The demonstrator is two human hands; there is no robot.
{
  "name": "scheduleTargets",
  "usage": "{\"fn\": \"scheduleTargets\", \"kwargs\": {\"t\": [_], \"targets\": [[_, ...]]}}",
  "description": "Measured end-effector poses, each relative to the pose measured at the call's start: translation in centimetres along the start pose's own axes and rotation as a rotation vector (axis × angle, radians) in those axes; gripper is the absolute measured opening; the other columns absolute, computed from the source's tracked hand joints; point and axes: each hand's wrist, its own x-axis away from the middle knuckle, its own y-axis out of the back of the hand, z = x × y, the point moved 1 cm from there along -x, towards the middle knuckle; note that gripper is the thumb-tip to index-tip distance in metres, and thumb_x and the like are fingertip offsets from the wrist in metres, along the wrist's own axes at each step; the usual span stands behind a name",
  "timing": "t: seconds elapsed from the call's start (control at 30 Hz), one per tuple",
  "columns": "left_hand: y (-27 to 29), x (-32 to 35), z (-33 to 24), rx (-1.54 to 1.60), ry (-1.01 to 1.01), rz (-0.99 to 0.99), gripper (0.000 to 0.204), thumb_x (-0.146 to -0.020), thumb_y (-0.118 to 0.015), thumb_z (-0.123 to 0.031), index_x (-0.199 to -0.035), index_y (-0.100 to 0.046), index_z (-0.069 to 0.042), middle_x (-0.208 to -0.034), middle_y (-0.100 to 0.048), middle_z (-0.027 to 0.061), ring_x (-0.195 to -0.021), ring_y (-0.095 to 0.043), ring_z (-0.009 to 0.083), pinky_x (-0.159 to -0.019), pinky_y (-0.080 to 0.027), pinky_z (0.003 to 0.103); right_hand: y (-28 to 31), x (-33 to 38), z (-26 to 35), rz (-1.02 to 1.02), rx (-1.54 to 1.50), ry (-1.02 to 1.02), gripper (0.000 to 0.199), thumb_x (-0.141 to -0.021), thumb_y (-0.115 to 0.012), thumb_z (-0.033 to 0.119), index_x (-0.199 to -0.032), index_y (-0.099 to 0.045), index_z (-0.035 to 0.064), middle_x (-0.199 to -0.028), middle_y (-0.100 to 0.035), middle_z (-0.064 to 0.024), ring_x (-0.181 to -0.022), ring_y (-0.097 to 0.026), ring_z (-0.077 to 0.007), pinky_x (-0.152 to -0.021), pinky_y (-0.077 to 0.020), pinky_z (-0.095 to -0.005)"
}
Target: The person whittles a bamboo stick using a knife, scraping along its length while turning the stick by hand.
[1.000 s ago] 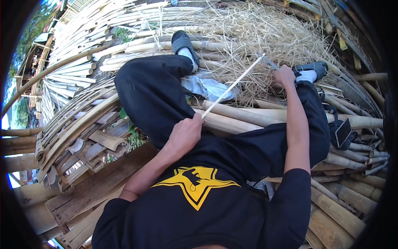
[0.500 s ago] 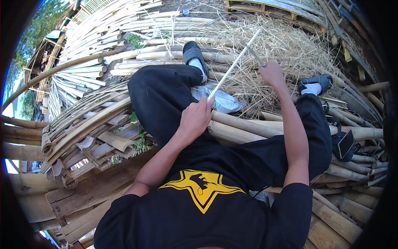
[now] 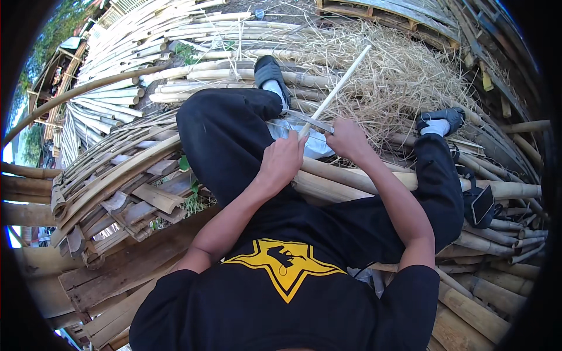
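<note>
A long pale bamboo strip (image 3: 338,86) slants up and away to the right from my left hand (image 3: 281,161), which is closed around its near end. In my right hand (image 3: 348,139) is the handle of a knife (image 3: 313,121). Its blade points left and lies across the strip just beyond my left fingers. The handle is mostly hidden in my fist. Below the blade, a crumpled whitish plastic bag (image 3: 316,146) shows between my legs, partly covered by my hands.
A heap of straw-like shavings (image 3: 386,76) spreads beyond my hands. Bamboo poles (image 3: 339,175) lie beneath my legs, and more are stacked at the far left. Split bamboo pieces (image 3: 155,196) are piled at my left. A phone-like device (image 3: 482,206) rests by my right leg.
My right hand has come down and left toward my left hand, bringing the knife from the strip's far part to near its held end. My left hand keeps hold of the strip.
</note>
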Motion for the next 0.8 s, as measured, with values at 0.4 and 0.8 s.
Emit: {"fn": "scheduleTargets", "kwargs": {"t": [0.4, 0.8], "targets": [[-0.3, 5.2, 1.1, 0.209, 0.01, 0.127, 0.031, -0.095, -0.05, -0.024, -0.078, -0.049, 0.003, -0.061, -0.053, 0.0272, -0.06, -0.054, 0.0453, -0.051, -0.039, 0.05, 1.8, -4.6, -14.0, -0.089, 0.007, -0.498, 0.034, -0.076, -0.058, 0.023, -0.098, -0.065, -0.0016, -0.102, -0.063, -0.0254, -0.098, -0.062, -0.0386, -0.084, -0.0487, -0.0459], [3.5, 7.2, 2.1, 0.307, 0.035, 0.008, 0.026, -0.093, -0.054, -0.017, -0.077, -0.049, 0.003, -0.053, -0.044, 0.0206, -0.047, -0.044, 0.0371, -0.046, -0.033, 0.038, 2.6, -5.0, -27.3, -0.378, -0.166, -0.728, 0.044, -0.08, -0.049, 0.031, -0.097, -0.063, -0.0073, -0.085, -0.065, -0.0237, -0.075, -0.065, -0.0353, -0.062, -0.0505, -0.0443]]}}
